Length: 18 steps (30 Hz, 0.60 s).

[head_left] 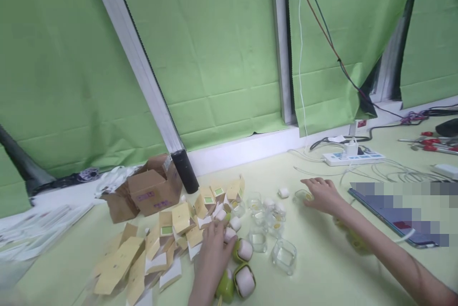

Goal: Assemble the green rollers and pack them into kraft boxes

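Note:
My left hand (212, 251) reaches into a cluster of small parts. Its thumb and fingers close around a white rounded block (229, 235). Just right of it are green cups with white blocks inside, one (244, 250) above another (245, 281); a green cup (225, 287) lies by my wrist. My right hand (322, 195) is farther right, fingers stretched out, beside a clear plastic cup (301, 195) with a yellow spot. Whether it touches that cup is hard to tell. Between my hands stand several clear cups, including a square one (284, 256), and a loose white block (283, 193).
Opened yellow cartons (119, 265) are heaped at left, before a brown cardboard box (153, 191) and a black cylinder (185, 171). A power strip (354, 157) with cables lies at back right. A dark flat device (393, 215) lies beyond my right forearm, partly pixelated.

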Tool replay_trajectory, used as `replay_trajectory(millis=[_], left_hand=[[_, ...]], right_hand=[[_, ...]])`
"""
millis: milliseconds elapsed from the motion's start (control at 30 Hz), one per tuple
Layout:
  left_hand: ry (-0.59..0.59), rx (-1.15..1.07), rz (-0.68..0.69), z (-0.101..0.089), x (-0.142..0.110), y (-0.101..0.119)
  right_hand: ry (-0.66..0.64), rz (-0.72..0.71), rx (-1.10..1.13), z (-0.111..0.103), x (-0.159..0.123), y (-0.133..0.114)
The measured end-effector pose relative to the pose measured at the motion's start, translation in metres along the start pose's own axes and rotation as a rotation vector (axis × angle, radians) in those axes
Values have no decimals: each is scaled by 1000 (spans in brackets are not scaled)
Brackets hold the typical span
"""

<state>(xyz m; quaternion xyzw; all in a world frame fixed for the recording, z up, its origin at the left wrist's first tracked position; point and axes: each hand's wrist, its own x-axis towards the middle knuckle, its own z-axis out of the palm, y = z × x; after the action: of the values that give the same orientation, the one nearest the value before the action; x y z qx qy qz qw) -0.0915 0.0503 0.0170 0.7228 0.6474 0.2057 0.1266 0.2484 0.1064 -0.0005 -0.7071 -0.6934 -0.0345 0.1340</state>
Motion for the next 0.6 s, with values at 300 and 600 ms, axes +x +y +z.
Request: replay_trajectory(millis=[300,600], left_hand=[[74,-397,329,-7,-17,61],[-166,-590,403,10,-34,93]], right_hand=[[-116,94,-4,-1,18,12],[-218,5,194,-22,22,46]])
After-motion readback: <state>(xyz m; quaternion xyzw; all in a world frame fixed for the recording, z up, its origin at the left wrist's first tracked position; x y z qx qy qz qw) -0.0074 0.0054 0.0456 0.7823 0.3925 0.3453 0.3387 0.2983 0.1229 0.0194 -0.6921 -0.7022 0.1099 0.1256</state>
